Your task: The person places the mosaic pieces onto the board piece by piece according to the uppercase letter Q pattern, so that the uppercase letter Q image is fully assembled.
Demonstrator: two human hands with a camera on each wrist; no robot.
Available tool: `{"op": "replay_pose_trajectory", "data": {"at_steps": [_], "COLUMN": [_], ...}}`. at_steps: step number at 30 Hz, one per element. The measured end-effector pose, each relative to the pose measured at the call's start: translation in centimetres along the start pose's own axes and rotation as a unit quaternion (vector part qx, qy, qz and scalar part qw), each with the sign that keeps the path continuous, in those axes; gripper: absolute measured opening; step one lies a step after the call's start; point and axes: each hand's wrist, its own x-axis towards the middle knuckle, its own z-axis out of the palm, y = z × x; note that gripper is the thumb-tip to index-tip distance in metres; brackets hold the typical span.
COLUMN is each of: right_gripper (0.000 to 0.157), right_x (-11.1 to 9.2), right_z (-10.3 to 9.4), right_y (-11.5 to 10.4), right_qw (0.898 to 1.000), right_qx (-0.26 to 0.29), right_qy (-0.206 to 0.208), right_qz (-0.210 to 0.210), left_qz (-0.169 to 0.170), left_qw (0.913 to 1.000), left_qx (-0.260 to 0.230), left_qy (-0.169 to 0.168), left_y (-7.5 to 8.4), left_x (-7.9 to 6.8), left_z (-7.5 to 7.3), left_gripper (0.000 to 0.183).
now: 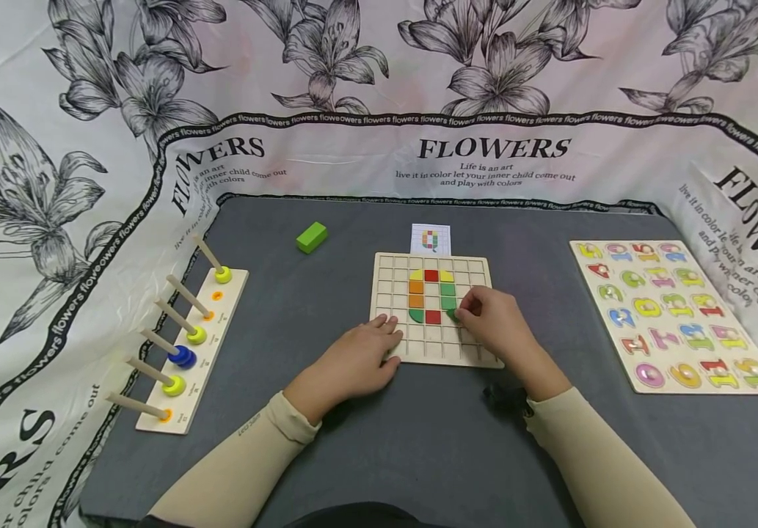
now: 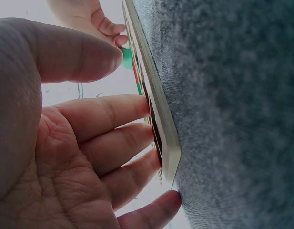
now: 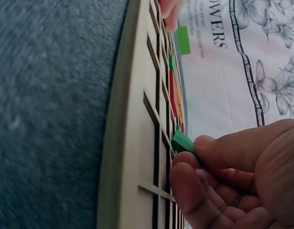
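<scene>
A wooden grid board [image 1: 388, 287] lies in the middle of the table, holding a ring of yellow, red, orange and green pieces. My right hand [image 1: 496, 323] pinches a small green piece [image 3: 182, 142] between thumb and fingers, tilted over the lower right of that ring. It touches or nearly touches the grid; I cannot tell which. My left hand [image 1: 355, 357] rests its outstretched fingers on the board's near left corner. A picture card [image 1: 430, 240] with a similar coloured ring sits against the board's far edge.
A green block [image 1: 312, 237] lies at the far left. Along the left side stands a peg board [image 1: 195, 367] with upright pegs and yellow, blue and orange rings. On the right lies a board of colourful number shapes [image 1: 623, 312]. Flower-printed cloth [image 1: 345, 158] surrounds the grey tabletop.
</scene>
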Motion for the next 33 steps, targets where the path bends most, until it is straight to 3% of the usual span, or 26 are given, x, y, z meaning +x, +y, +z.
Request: {"op": "replay_pose_trajectory", "data": {"at_steps": [16, 26, 33], "right_gripper": [0.014, 0.012, 0.013], "right_x": [-0.59, -0.47, -0.35], "right_z": [0.22, 0.43, -0.03], "right_y": [-0.49, -0.39, -0.03], "right_qw": [0.999, 0.998, 0.993], "right_qx": [-0.015, -0.01, -0.028], "right_qy": [-0.046, -0.039, -0.073], "right_qz": [0.02, -0.039, -0.091], "left_qz": [-0.007, -0.006, -0.005], "left_qw": [1.0, 1.0, 1.0], "left_qx": [0.0, 0.0, -0.002], "left_qy": [-0.004, -0.003, -0.003], "left_y": [0.04, 0.09, 0.13], "left_x": [0.04, -0.02, 0.0], "left_z": [0.14, -0.05, -0.07], "left_gripper": [0.053, 0.053, 0.053]}}
